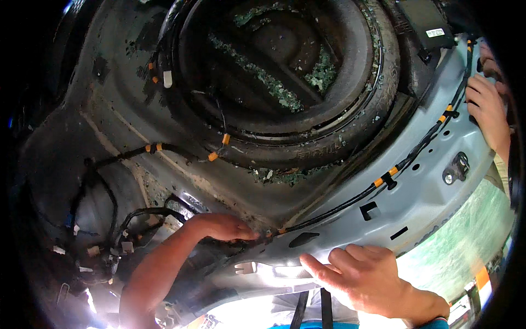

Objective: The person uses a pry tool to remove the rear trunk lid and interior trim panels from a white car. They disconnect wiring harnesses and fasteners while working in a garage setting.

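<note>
My left hand (224, 226) meets the wiring harness (350, 202), pinch indiscernible; right hand (364, 279) empty, fingers half-curled. Tugging could unseat the black clip (389, 181).

Matt taped harness (421, 146), smooth metal panel (419, 194)

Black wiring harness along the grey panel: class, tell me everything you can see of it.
The harness is a slim black bundle, apparently taped cables, with orange bands at intervals. It curves along the grey metal panel, with black clips along it. The left hand is at its lower-left stretch; whether it grips is hidden. Another person's hand is near its upper stretch; contact is unclear.
</note>
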Tool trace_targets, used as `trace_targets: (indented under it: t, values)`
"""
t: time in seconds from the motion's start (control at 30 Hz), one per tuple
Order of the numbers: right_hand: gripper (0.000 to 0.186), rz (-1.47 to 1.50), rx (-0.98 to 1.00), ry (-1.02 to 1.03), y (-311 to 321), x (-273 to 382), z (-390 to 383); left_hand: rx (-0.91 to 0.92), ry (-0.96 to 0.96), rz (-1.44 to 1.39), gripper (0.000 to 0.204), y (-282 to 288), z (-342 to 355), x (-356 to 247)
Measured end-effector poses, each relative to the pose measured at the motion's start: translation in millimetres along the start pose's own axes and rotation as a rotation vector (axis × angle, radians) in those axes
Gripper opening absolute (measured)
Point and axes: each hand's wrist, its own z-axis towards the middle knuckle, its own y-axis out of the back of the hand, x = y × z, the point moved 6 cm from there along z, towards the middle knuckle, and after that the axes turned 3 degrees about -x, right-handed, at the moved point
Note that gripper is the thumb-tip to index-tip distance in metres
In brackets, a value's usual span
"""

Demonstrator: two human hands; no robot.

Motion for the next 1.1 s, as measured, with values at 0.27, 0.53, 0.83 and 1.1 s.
trace_targets:
  t: [0.27,0.53,0.83,1.1]
  values:
    - [0.051,-0.045,0.055,-0.043,-3.0,-1.1,-7.2,0.063,-0.03,0.049,0.078,-2.5,27.1,-14.7]
    - [0.049,-0.02,0.038,-0.061,4.3,-2.2,-4.8,0.008,-0.301,0.038,0.063,6.0,10.7,-68.3]
    - [0.052,0.036,0.063,-0.06,-0.5,-5.4,-1.9,-0.066,-0.519,0.029,0.038,-1.7,33.7,-65.5]
    - [0.057,0.062,-0.056,-0.051,-6.5,-8.6,-6.0,-0.093,-0.376,-0.156,0.037,-5.2,34.6,-59.1]
